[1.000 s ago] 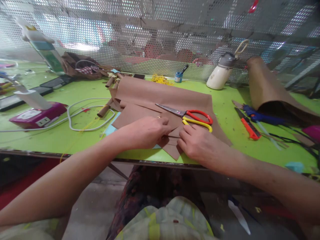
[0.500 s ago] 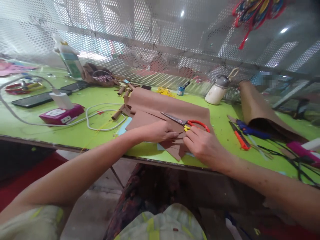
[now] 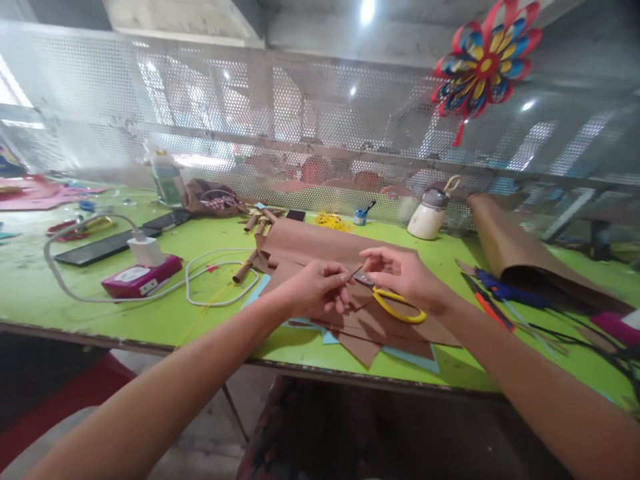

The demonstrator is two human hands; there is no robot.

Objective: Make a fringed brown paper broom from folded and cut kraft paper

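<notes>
The left hand [image 3: 319, 285] pinches a thin brown strip [image 3: 357, 271]; the right hand [image 3: 407, 273] curves loosely apart beside it. A light pinch should prevent creasing.

The green tabletop [image 3: 220, 233] bears brown paper [image 3: 320, 237], a purple socket block [image 3: 125, 283] and a cream bottle [image 3: 427, 221].

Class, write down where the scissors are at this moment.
In the head view, the scissors lie right of centre on the brown paper, partly hidden behind the right hand.
</notes>
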